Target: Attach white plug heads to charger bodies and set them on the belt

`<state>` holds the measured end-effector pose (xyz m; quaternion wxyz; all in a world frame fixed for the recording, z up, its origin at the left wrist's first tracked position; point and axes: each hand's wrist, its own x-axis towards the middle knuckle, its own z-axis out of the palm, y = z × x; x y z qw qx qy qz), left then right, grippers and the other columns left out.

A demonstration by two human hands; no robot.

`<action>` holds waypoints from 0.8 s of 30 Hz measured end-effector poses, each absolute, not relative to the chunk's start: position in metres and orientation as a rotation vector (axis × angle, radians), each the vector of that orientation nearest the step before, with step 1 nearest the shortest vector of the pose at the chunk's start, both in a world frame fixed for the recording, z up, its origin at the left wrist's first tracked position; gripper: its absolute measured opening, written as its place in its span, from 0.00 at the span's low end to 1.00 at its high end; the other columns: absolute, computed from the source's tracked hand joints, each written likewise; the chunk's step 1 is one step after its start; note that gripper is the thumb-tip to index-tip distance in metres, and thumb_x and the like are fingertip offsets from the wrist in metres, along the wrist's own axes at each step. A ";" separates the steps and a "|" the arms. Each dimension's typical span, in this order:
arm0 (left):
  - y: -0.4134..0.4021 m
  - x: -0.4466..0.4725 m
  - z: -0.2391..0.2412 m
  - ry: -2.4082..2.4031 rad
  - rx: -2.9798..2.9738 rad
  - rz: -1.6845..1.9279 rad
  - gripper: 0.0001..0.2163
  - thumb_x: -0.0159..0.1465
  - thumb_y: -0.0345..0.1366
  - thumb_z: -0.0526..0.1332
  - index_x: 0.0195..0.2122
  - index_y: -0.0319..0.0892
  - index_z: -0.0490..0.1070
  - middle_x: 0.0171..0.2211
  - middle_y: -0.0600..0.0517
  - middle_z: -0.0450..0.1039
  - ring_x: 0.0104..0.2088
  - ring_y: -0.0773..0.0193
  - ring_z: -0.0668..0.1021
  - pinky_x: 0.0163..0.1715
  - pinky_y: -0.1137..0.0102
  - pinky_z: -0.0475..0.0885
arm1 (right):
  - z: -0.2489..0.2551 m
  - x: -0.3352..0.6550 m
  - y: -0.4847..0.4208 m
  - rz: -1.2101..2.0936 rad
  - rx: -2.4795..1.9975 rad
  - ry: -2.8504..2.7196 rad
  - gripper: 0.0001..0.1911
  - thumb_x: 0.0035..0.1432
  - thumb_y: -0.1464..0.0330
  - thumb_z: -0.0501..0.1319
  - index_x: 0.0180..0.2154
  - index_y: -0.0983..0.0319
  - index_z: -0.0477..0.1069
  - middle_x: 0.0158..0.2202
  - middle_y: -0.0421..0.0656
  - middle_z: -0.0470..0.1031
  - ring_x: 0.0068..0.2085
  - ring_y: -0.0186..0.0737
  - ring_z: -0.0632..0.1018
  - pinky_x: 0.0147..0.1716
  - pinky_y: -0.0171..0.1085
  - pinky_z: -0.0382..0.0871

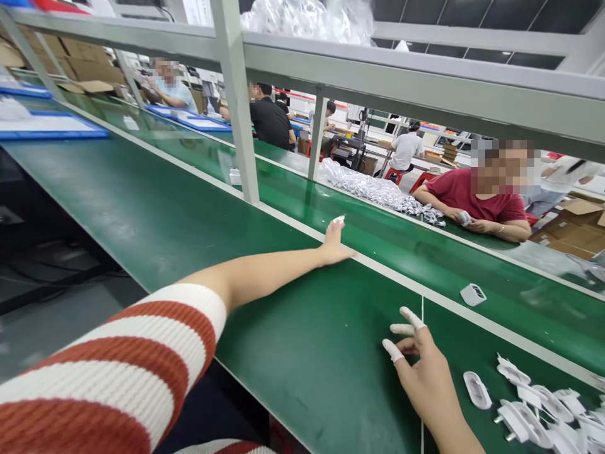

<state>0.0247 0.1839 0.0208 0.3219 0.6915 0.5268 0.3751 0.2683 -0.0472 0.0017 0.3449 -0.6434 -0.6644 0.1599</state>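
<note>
My left hand (334, 246) reaches out over the pale rail (378, 263) at the edge of the green belt (406, 252). Its fingers are spread, a white cover shows on one fingertip, and I see nothing held. Nearer to me, my right hand (428, 372) hovers above the green worktop (302, 353) with white-capped fingers apart and nothing between them. Just right of it lies a white oval plug part (477, 389), beside a loose pile of white plug pieces (543, 407). On the belt, beyond the rail, sits a white charger-like block (472, 294).
A grey-green frame post (236, 107) and a shelf beam (416, 82) stand before me. Across the belt, a person in a red shirt (486, 211) handles a small white piece. Bagged white parts (363, 183) lie there. Blue-edged trays (57, 126) are at far left.
</note>
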 end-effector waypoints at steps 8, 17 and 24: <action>0.001 0.054 0.005 0.574 1.923 0.702 0.56 0.59 0.66 0.67 0.78 0.39 0.43 0.80 0.34 0.29 0.79 0.37 0.33 0.75 0.39 0.36 | 0.000 0.249 -0.051 0.299 -1.472 -1.717 0.57 0.58 0.49 0.69 0.77 0.51 0.39 0.73 0.56 0.58 0.63 0.62 0.74 0.62 0.66 0.72; 0.005 0.069 -0.007 0.415 1.971 0.531 0.18 0.70 0.47 0.65 0.54 0.42 0.78 0.48 0.45 0.82 0.52 0.54 0.79 0.58 0.63 0.73 | -0.008 0.260 -0.048 0.330 -1.531 -1.770 0.63 0.57 0.49 0.71 0.77 0.53 0.33 0.75 0.58 0.49 0.68 0.66 0.67 0.66 0.70 0.63; 0.021 0.069 0.006 0.706 1.813 0.621 0.24 0.66 0.46 0.69 0.60 0.40 0.74 0.56 0.43 0.79 0.52 0.57 0.82 0.52 0.65 0.80 | -0.017 0.266 -0.043 0.441 -1.602 -1.661 0.61 0.56 0.45 0.71 0.77 0.50 0.37 0.74 0.56 0.54 0.66 0.63 0.71 0.65 0.65 0.68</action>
